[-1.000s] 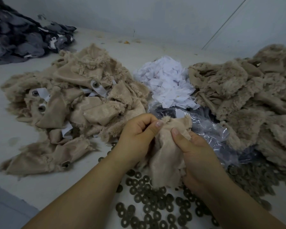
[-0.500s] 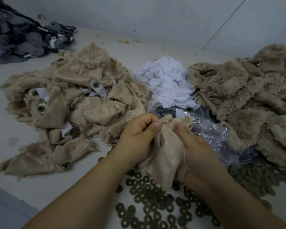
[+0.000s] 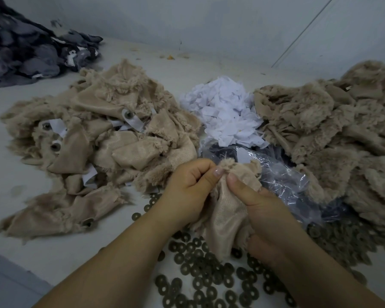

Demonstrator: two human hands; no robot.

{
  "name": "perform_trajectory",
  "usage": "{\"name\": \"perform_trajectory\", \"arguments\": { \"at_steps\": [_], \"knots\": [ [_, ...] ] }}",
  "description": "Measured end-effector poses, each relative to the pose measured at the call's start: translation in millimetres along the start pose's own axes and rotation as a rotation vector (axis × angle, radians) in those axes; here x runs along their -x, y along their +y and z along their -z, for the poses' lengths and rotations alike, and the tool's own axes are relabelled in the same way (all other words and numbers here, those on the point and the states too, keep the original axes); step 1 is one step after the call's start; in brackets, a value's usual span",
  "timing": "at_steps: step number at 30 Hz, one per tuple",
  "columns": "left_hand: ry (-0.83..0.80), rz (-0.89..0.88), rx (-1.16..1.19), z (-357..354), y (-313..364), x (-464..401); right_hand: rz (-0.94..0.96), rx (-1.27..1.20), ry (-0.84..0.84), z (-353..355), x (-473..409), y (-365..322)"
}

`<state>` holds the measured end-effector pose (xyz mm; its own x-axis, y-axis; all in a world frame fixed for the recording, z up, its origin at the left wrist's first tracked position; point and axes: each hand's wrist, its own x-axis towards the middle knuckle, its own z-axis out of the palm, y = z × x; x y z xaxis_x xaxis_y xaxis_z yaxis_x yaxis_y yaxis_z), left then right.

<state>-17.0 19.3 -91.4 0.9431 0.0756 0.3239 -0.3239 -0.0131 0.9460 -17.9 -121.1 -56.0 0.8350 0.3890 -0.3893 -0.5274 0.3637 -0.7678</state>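
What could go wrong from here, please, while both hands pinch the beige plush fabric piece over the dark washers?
1. The beige plush fabric piece, pinched by the left hand and right hand, hangs over the dark ring-shaped washers; its edge might scatter some.
2. The clear plastic bag lies behind the hands and could snag.
3. The left beige plush heap and right beige plush heap look alike, so the piece may land in the wrong one.

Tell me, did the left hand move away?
No. The left hand still pinches the plush piece at the same spot beside the plastic bag.
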Motion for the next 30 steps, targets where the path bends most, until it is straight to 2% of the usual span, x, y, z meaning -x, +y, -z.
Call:
{"name": "perform_trajectory", "arguments": {
  "at_steps": [4, 10, 13, 16, 18, 21, 24, 27, 28, 30],
  "knots": [
    [0.024, -0.049, -0.008, 0.1, 2.0, 0.0, -0.074, -0.066, -0.013, -2.3, -0.2, 1.5],
    [0.082, -0.151, -0.210, -2.2, 6.7, 2.5, -0.254, -0.132, -0.074, 0.6, -1.3, 1.5],
    [0.086, -0.172, -0.247, -4.5, 8.2, 2.6, -0.267, -0.156, -0.089, 1.3, -1.3, 1.1],
    [0.084, -0.168, -0.234, -6.3, 9.6, 2.9, -0.206, -0.182, -0.100, 0.1, 0.4, 6.2],
    [0.073, -0.174, -0.210, -5.0, 9.1, 3.7, -0.068, -0.117, -0.088, 3.9, -0.3, 10.4],
    [0.044, -0.124, -0.076, -1.5, 7.5, 4.3, 0.181, 0.159, -0.027, 9.0, -1.8, 9.8],
    [0.063, -0.049, 0.097, 0.4, 7.7, 3.6, 0.330, 0.509, 0.043, 10.4, -1.9, 10.3],
    [0.049, -0.072, -0.025, 1.2, 7.2, 2.8, 0.303, 0.566, -0.018, 9.6, -1.3, 12.7],
    [0.054, -0.064, -0.065, 1.2, 7.2, 2.4, 0.279, 0.522, -0.027, 8.9, -2.0, 12.1],
    [0.062, -0.098, -0.115, 3.1, 8.4, 1.9, 0.171, 0.285, -0.031, 6.8, -3.3, 7.2]
  ]
}}
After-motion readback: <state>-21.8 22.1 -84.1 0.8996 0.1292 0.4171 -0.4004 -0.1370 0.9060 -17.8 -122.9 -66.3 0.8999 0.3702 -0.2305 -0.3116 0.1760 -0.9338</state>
